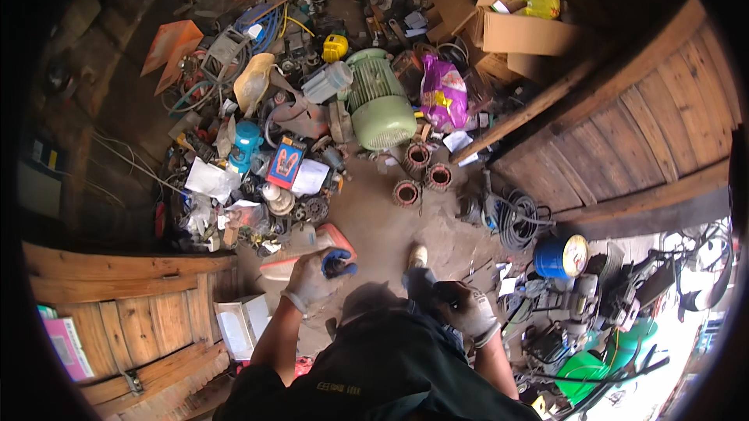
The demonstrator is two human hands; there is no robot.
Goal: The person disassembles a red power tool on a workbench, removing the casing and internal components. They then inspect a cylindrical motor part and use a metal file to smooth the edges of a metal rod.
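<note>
Both hands wear pale work gloves, the left one with blue fingertips. My left hand point(318, 277) is raised at lower centre, its fingers curled round a small dark object point(335, 266) whose kind I cannot make out. Beyond it on the ground is a red and pale curved piece point(338, 240). My right hand point(470, 312) is closed beside my right leg; something dark shows at its fingers, too small and shaded to name. Ahead on the floor stand several ring-shaped stator cores with copper-coloured windings point(406, 192). Behind them lies a large green electric motor point(380, 101).
Heaped parts cover the left floor, with a blue pump-like unit point(246, 144) and a red-blue box point(286, 162). A purple bag point(443, 93) and cardboard boxes point(523, 33) lie beyond. Wooden doors point(624, 120) flank me; coiled cable point(521, 218) and a blue drum point(552, 257) sit right.
</note>
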